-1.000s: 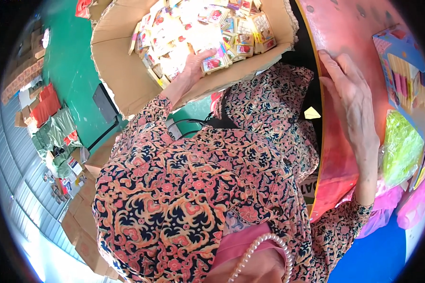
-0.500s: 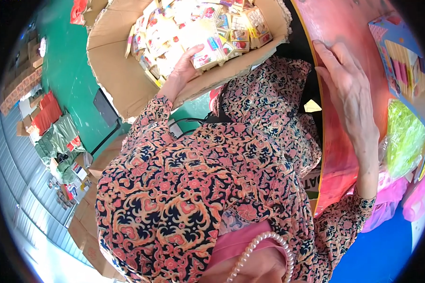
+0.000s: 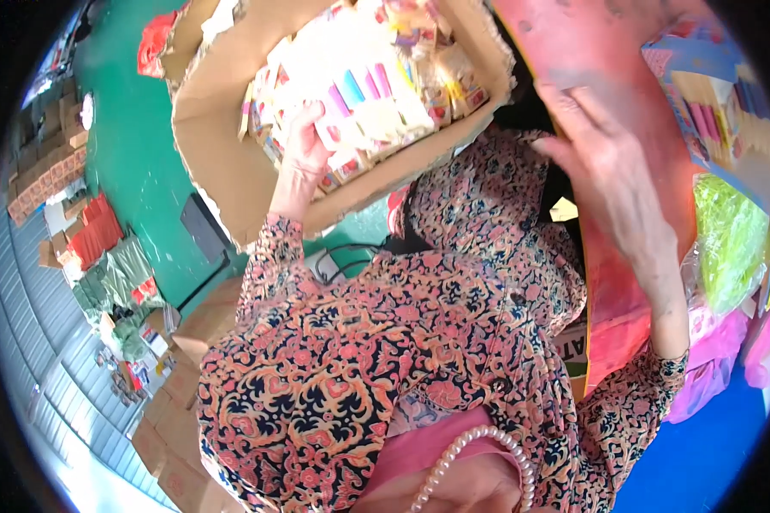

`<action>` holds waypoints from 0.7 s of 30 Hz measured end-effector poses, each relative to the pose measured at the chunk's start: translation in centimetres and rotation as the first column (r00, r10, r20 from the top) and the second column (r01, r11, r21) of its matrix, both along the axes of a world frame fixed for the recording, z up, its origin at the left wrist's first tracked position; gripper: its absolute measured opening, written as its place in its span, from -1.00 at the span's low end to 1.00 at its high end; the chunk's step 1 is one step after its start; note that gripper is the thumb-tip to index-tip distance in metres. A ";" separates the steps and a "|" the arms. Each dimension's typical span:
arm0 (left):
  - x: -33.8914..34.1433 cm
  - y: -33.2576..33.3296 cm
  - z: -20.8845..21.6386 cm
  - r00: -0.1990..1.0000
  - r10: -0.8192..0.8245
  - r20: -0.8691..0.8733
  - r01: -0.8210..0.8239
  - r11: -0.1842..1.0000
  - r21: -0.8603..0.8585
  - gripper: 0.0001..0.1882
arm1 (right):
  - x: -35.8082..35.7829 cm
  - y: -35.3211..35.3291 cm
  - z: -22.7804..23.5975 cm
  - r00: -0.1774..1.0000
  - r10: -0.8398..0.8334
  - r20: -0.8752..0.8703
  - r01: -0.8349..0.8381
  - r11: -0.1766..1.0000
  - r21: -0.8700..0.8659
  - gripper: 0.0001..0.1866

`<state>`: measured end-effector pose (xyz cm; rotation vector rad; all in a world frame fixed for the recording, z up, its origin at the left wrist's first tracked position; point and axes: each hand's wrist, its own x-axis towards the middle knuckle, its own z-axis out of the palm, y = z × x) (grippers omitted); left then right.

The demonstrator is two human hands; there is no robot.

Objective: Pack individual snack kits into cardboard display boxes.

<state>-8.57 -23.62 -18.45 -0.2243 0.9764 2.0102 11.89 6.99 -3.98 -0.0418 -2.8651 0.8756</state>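
My left hand [image 3: 304, 145] reaches into a torn-edged cardboard box [image 3: 222, 154] at the upper middle. Its thumb and fingers grip a row of small pale picture tiles [image 3: 368, 111], some with purple, blue and pink edges. Loose tiles [image 3: 458, 81] with printed fruit pictures fill the box around it; glare washes out part of the pile. My right hand [image 3: 603, 150] is held over the left edge of the red tabletop [image 3: 624, 299], fingers apart and a little blurred, with nothing in them.
A blue tray-like box [image 3: 672, 85] with pale and coloured pieces stands at the right. Beside it lie a clear bag of bright green material [image 3: 727, 248] and pink plastic [image 3: 710, 359]. Cardboard boxes [image 3: 180, 410] stand at the left. A pale scrap [image 3: 563, 209] lies near my leg.
The view has shifted slightly. My left hand has turned the tiles so more coloured edges show. My right hand has moved a little left and down over the table edge.
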 end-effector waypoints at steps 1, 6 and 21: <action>0.2 0.7 0.8 1.000 0.014 -0.021 -0.013 1.000 0.025 -0.54 | -0.1 -0.6 1.1 0.995 -0.002 0.099 0.012 0.994 -0.107 -0.44; 4.5 7.7 6.3 0.974 -0.183 -0.134 0.186 0.982 0.012 -0.48 | 0.6 -2.5 1.8 0.985 0.053 0.164 0.041 0.854 -0.519 -0.11; 12.5 19.9 9.4 0.470 -0.508 -0.722 0.650 0.753 -0.106 -0.27 | 9.6 -1.0 5.1 0.817 -0.555 -0.155 0.569 0.820 0.061 0.01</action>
